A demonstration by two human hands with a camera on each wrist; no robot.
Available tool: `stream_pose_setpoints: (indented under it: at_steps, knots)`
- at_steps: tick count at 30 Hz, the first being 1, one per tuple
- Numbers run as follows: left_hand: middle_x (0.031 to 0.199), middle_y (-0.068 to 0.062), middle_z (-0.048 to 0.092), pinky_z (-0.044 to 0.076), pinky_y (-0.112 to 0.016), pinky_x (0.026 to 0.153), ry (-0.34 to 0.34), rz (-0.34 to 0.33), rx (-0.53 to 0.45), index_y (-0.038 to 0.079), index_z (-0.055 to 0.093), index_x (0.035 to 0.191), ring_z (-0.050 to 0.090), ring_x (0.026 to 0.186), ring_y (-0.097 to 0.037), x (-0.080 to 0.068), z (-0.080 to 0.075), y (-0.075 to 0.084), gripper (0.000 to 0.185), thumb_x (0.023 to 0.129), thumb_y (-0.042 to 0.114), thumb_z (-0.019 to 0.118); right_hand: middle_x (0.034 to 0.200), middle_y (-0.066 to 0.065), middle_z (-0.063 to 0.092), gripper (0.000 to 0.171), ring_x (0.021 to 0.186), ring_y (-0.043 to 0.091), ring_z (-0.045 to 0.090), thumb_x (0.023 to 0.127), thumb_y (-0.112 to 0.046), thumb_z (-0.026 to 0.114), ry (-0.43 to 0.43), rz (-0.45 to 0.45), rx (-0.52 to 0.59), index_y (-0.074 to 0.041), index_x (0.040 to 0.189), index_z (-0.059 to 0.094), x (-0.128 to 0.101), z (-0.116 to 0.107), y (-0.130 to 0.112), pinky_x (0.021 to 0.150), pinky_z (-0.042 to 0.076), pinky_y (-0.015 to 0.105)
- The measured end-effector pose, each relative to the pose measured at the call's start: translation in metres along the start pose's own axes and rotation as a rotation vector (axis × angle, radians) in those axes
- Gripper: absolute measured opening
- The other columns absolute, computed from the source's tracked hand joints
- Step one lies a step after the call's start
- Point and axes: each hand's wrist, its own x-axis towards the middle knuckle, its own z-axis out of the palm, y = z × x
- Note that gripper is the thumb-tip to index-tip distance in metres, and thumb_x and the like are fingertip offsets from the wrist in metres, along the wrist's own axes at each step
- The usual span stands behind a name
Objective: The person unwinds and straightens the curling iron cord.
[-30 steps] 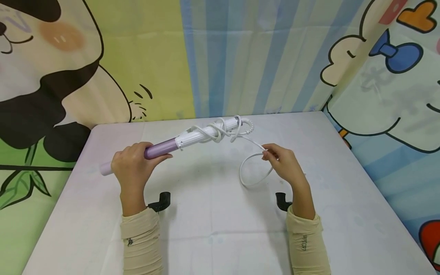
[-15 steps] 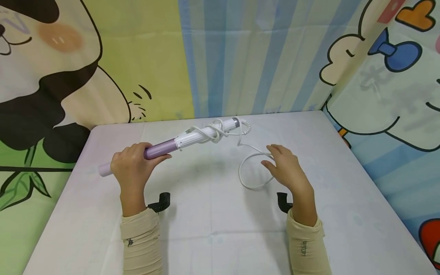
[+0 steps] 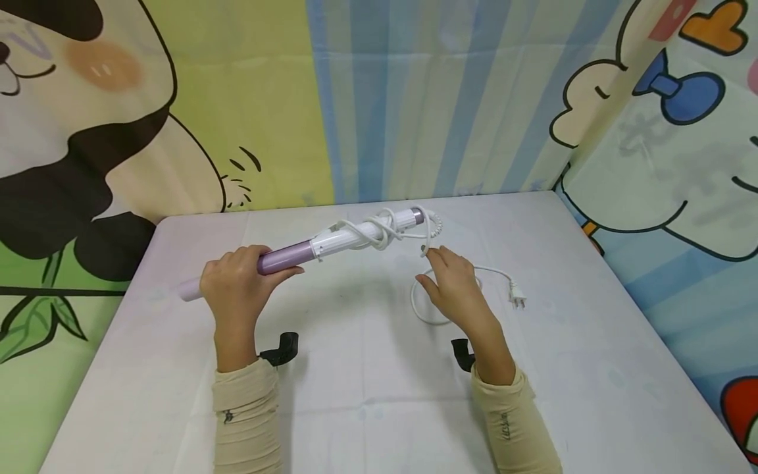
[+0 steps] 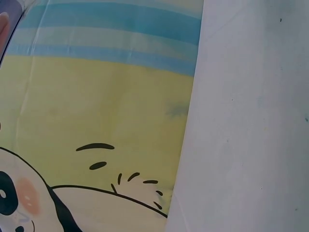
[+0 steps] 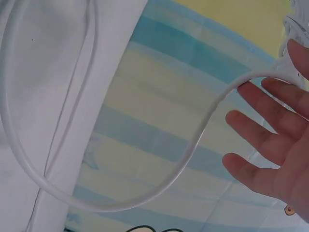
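A purple and white wand-shaped appliance, which looks like a curling iron point(image 3: 287, 257), slants above the white table. My left hand point(image 3: 235, 289) grips its purple part, thumb pointing along the underside. Around its white part winds a white cord point(image 3: 381, 230), which leaves through a ribbed sleeve at the right end. My right hand point(image 3: 457, 289) is beside the hanging cord, fingers extended. In the right wrist view, fingertips touch the cord point(image 5: 193, 140), and the fingers are spread apart. A two-pin plug point(image 3: 516, 293) lies on the table. Only a sliver of the curling iron point(image 4: 13, 12) enters the left wrist view.
The white tabletop point(image 3: 367, 395) meets a cartoon-printed curtain point(image 3: 408, 99) at its back edge. Near the right hand a loop of the cord lies on the table. Black mounts point(image 3: 283, 349) sit at both wrists.
My right hand has let go of the cord's loose length and moved left to the part near the curling iron's end. The plug has come into sight. My left hand has shifted slightly right.
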Motion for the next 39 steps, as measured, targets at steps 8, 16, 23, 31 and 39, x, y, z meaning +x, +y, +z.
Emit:
stream_pose_setpoints:
  at_steps: [8, 16, 23, 31, 39]
  knots:
    - [0.065, -0.011, 0.066, 0.036, -0.039, 0.049, 0.002, 0.009, -0.022, 0.005, 0.067, 0.078, 0.059, 0.052, -0.029, 0.0, 0.003, 0.001, 0.057, 0.052, 0.055, 0.078, 0.095, 0.015, 0.059, 0.015, 0.081, 0.027, 0.058, 0.085, -0.009, 0.063, 0.1, -0.078, 0.094, 0.0, 0.095, 0.056, 0.003, 0.007, -0.003, 0.071, 0.046, 0.037]
    - [0.067, -0.011, 0.067, 0.037, -0.037, 0.05, -0.034, 0.026, -0.009, 0.006, 0.067, 0.08, 0.06, 0.054, -0.028, 0.0, 0.003, 0.0, 0.058, 0.053, 0.057, 0.076, 0.082, 0.008, 0.066, 0.013, 0.071, 0.021, 0.061, 0.092, -0.014, 0.052, 0.078, 0.02, 0.059, -0.001, 0.091, 0.055, 0.002, -0.002, -0.005, 0.087, 0.045, 0.042]
    - [0.068, -0.011, 0.067, 0.038, -0.038, 0.051, -0.045, 0.036, -0.014, 0.006, 0.068, 0.081, 0.06, 0.054, -0.028, 0.0, 0.0, -0.001, 0.059, 0.055, 0.058, 0.075, 0.078, 0.009, 0.065, 0.014, 0.075, 0.027, 0.063, 0.091, -0.014, 0.054, 0.146, 0.031, 0.05, 0.0, 0.09, 0.055, -0.001, -0.009, 0.003, 0.087, 0.044, 0.044]
    - [0.068, -0.011, 0.067, 0.036, -0.039, 0.052, -0.011, 0.003, -0.063, 0.005, 0.068, 0.08, 0.06, 0.055, -0.029, 0.0, 0.001, -0.001, 0.056, 0.05, 0.051, 0.081, 0.079, 0.012, 0.068, 0.012, 0.067, 0.029, 0.061, 0.089, -0.01, 0.056, 0.217, 0.042, 0.097, 0.002, 0.092, 0.056, -0.002, -0.013, 0.018, 0.064, 0.048, 0.038]
    - [0.069, -0.012, 0.067, 0.038, -0.038, 0.052, -0.028, 0.014, -0.065, 0.004, 0.068, 0.081, 0.06, 0.055, -0.029, -0.001, 0.001, -0.003, 0.059, 0.053, 0.056, 0.077, 0.083, 0.014, 0.068, 0.014, 0.064, 0.027, 0.059, 0.091, -0.011, 0.053, 0.169, 0.113, 0.125, 0.003, 0.095, 0.055, -0.003, -0.015, 0.026, 0.057, 0.046, 0.035]
